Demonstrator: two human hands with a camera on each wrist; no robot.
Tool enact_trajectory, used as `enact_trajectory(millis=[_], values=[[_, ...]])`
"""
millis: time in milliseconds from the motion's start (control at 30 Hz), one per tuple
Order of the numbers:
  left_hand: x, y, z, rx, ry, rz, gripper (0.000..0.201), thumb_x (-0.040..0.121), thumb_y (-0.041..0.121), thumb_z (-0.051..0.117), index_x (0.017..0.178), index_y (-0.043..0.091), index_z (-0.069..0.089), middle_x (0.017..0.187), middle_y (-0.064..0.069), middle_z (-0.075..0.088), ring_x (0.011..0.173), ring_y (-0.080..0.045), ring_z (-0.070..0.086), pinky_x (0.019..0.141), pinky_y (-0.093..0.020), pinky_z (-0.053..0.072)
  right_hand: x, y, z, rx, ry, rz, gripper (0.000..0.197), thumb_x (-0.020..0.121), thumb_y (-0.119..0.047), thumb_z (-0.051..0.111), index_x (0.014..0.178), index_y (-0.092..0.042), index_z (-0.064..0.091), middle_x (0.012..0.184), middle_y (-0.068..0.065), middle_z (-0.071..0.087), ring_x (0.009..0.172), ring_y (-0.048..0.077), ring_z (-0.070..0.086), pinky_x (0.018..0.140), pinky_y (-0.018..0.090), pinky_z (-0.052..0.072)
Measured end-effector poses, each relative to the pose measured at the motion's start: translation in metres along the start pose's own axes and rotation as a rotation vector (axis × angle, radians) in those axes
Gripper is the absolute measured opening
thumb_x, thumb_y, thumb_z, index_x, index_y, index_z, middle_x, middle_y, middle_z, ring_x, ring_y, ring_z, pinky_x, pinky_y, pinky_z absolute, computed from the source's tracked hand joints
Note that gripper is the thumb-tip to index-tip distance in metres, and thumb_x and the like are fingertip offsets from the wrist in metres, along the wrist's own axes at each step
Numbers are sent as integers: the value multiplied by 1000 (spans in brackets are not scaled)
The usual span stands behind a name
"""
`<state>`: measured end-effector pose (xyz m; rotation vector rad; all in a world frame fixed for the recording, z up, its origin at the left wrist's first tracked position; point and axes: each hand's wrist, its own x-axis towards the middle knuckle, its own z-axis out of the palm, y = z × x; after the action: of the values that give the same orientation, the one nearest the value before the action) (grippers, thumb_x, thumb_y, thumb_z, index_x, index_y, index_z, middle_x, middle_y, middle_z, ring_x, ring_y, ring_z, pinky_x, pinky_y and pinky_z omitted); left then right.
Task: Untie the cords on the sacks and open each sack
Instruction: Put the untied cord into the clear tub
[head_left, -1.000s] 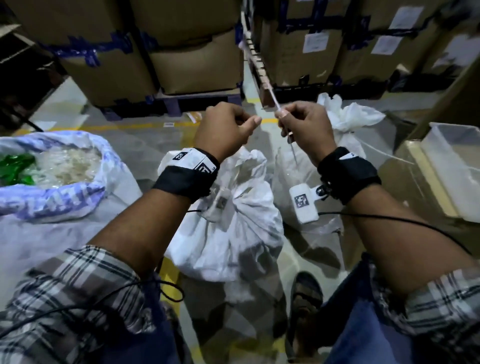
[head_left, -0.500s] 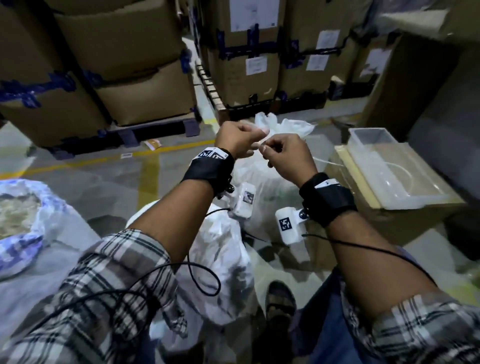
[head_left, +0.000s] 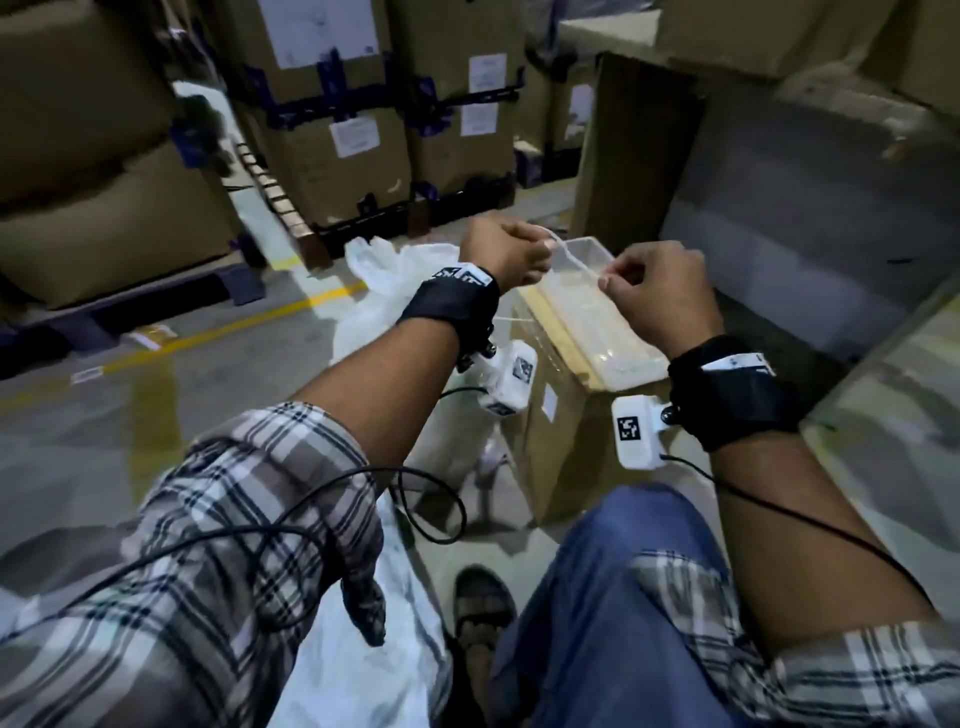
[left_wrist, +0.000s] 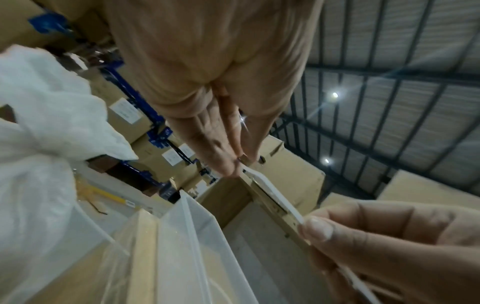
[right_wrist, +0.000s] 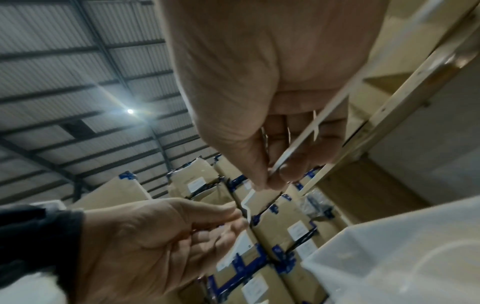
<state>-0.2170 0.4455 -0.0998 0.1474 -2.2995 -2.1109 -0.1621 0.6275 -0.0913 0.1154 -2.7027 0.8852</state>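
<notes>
A thin white cord (head_left: 571, 258) stretches between my two hands, free of any sack. My left hand (head_left: 540, 249) pinches one end and my right hand (head_left: 608, 278) pinches the other. In the left wrist view the cord (left_wrist: 272, 193) runs from my left fingertips (left_wrist: 233, 166) to the right thumb. In the right wrist view its tail (right_wrist: 298, 144) passes through my right hand (right_wrist: 272, 181). Both hands hover above a clear plastic bin (head_left: 631, 364). A white sack (head_left: 384, 270) stands left of the bin with its mouth loose.
The bin sits on a cardboard box (head_left: 566, 457). Another white sack (head_left: 358, 654) lies by my left knee. Stacked cartons on pallets (head_left: 337, 156) line the back, and a large box (head_left: 805, 218) stands at the right. A yellow line (head_left: 218, 332) crosses the floor.
My view and both hands have swung right, from above the white sack to above the clear bin. The hands have drawn apart, pulling the cord out between them.
</notes>
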Motion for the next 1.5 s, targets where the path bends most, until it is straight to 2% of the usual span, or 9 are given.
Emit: enact_trajectory(millis=[100,167,267,400,600,800,1100,1267,1500], values=[[10,-14,39,397,-41,8,9,82,14,81,85,12,73,84,-11,71,76,-21,66,73,-32,55,7,36,-21,-58,38,78,12,89,-30,67,90,-21,75,94,8,72,107,26,61,94,46,54],[9,-27,50,634,-48,42,27,80,26,84,101,12,75,103,-8,74,95,-21,68,85,-29,52,10,51,-26,-91,33,98,12,88,-31,68,87,-21,74,92,8,71,106,25,61,93,43,54],[7,-43,56,720,-33,53,48,80,35,83,118,9,71,122,-9,70,112,-26,66,92,-29,51,19,61,-20,-137,-20,123,11,88,-31,67,84,-23,73,95,7,69,100,21,60,88,37,54],[5,-54,55,736,-21,49,57,79,39,83,126,9,67,130,-9,67,118,-26,64,101,-38,52,36,54,1,-210,-102,121,10,87,-27,67,80,-23,73,94,6,69,94,24,64,85,42,58],[-1,-61,52,777,-22,120,59,80,44,80,130,19,63,130,-5,64,122,-23,59,100,-37,50,55,43,27,-330,-170,210,27,84,-15,60,109,-8,67,117,19,64,102,37,65,89,45,57],[-4,-68,57,779,-32,144,72,79,54,77,139,19,56,136,-5,62,122,-23,60,96,-34,50,64,47,17,-368,-19,223,20,81,-15,59,99,-8,65,112,21,62,95,42,65,82,47,57],[-3,-67,60,829,-56,120,78,79,54,79,143,18,51,141,-6,58,126,-24,58,102,-38,50,68,50,36,-408,-312,28,14,85,-24,73,98,-18,77,101,10,73,92,30,70,87,42,58],[-1,-70,62,838,-52,128,79,78,55,78,143,19,51,140,-8,59,126,-25,58,102,-39,50,72,64,41,-276,-385,44,15,84,-19,76,69,-18,74,66,0,73,58,12,72,57,21,53],[0,-74,63,848,-62,133,81,81,56,76,146,18,47,141,-8,59,127,-24,58,102,-40,50,74,54,43,-48,-406,-20,8,87,-23,76,79,-21,74,70,-3,75,68,5,72,73,27,56]])
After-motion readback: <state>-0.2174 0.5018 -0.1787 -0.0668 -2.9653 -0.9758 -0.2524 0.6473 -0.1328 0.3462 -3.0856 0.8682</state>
